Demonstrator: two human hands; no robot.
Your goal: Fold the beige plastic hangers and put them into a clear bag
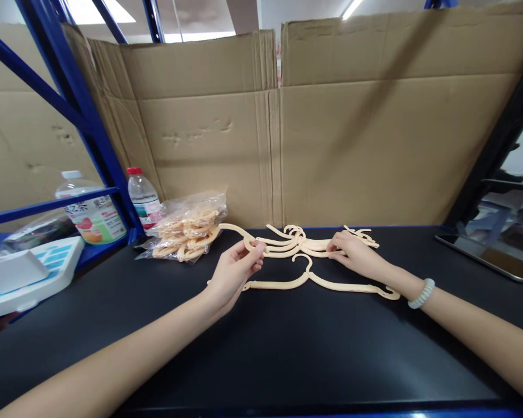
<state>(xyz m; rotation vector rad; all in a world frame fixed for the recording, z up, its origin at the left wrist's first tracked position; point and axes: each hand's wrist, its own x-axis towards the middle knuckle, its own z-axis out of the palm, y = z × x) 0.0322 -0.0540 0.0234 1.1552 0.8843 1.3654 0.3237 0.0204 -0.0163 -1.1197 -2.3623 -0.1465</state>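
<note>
Apparently partway through a batch of cream-coloured hangers, a person works with two bare hands at a black tabletop (287, 348). One front hanger (283, 285) lies spread out nearest the person, and a layered group (283, 254) of spread hangers sits just behind it. More pieces fill a clear plastic bag (187, 229) to the left (folded or in parts, it is hard to say). By that arrangement, several hangers look laid out; whether the bagged ones are left to handle or already finished, the view cannot settle. The left hand (233, 273) pinches a curved hanger piece (233, 227) between thumb and fingers, the piece's far end reaching left toward the bag. The right hand (357, 255) bends its fingers down onto the right side of the layered group; whether they grip a hanger cannot be told. The front hanger's long axis runs left to right across the tabletop, its hook pointing away from the person and curling left, its right end near the right wrist. The layered group lies roughly parallel, hooks bunched mid-length, toward the cardboard wall (375, 151).
</note>
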